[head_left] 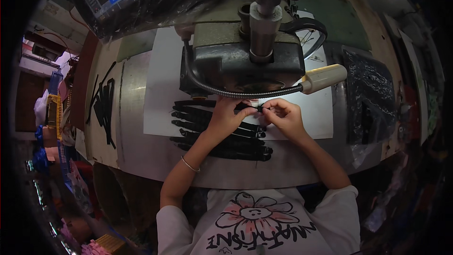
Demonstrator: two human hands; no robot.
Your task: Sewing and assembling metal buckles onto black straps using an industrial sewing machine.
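My left hand (pixel 227 117) and my right hand (pixel 286 117) meet just below the machine head (pixel 245 59). Between their fingertips they pinch the end of a black fabric-like strip (pixel 259 108); its exact kind is too small and dark to tell. Several more black strips (pixel 222 150) lie side by side under and below my left hand, with small pale or shiny spots near their right ends. A white sheet (pixel 302 130) lies beneath my hands, lit brightly by the lamp. Part of my left fingers is hidden under the machine's front.
A gooseneck lamp (pixel 325 78) curves across the machine's front. Above left hangs a plastic-wrapped screen (pixel 141 0). Loose black strips (pixel 103 106) lie on the left of the table, and a clear plastic bag (pixel 370 94) with dark contents lies on the right. The metal table edge (pixel 226 179) runs before me.
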